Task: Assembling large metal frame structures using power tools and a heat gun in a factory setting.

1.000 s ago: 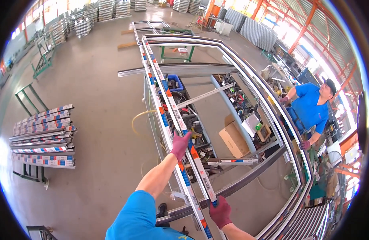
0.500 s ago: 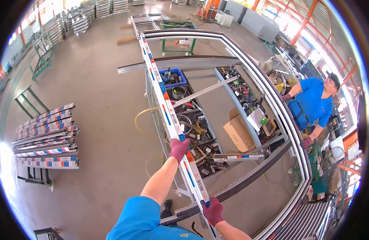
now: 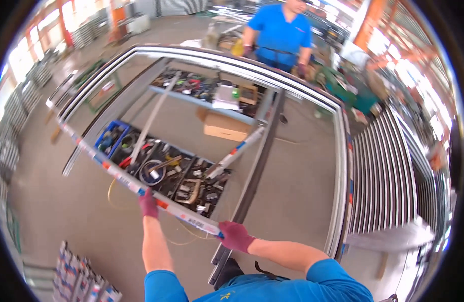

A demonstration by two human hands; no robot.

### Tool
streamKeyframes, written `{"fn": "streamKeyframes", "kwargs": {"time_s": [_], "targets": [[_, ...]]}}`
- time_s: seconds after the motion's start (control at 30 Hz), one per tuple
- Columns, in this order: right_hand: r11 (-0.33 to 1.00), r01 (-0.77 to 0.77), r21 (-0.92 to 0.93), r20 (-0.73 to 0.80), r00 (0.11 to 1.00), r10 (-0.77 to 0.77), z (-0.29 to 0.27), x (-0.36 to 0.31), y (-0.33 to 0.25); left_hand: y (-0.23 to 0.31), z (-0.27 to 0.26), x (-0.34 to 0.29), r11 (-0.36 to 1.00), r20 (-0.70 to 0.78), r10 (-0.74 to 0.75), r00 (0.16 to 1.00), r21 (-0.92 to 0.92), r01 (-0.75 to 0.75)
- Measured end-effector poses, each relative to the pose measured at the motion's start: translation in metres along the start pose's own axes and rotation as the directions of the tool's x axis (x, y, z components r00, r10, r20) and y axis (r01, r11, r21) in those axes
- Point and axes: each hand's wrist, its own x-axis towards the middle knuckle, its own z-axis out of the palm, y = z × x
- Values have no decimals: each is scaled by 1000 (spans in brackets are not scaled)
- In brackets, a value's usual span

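Note:
A long metal rail wrapped in printed white, blue and orange film runs along the near side of a large silver-and-black frame. My left hand, in a maroon glove, is closed round this rail. Further right, my right hand grips it too, near a blue patch of film. Whether the rail goes on past my right hand is hidden. Beneath the frame, a dark crossbar and a thinner light bar span a stand with trays of small parts.
A co-worker in a blue shirt stands at the frame's far side, gloved hands by it. A cardboard box and blue bin lie under the frame. Stacked ribbed profiles stand right; wrapped profiles lie at lower left.
My view has turned to the right, so the frame and stand appear swung round and the ribbed stack shows more fully. Both hands keep hold of the rail.

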Motion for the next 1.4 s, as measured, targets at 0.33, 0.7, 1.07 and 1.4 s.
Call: {"fn": "streamKeyframes", "kwargs": {"time_s": [0.33,0.7,1.07,1.4], "targets": [[987,71,147,-169,985,-46,-75,-118,52,15,-26,-7,921,17,-107,994,379,93],[575,-122,809,-474,443,761,-111,-494,210,-6,250,-416,276,706,635,314,172,-946],[367,-327,871,-251,346,904,-26,-645,303,-92,511,-923,336,818,310,-485,-571,-749],[-105,-466,879,126,15,992,-16,-824,382,-193,666,-1188,166,585,243,-774,-811,-561]]}}
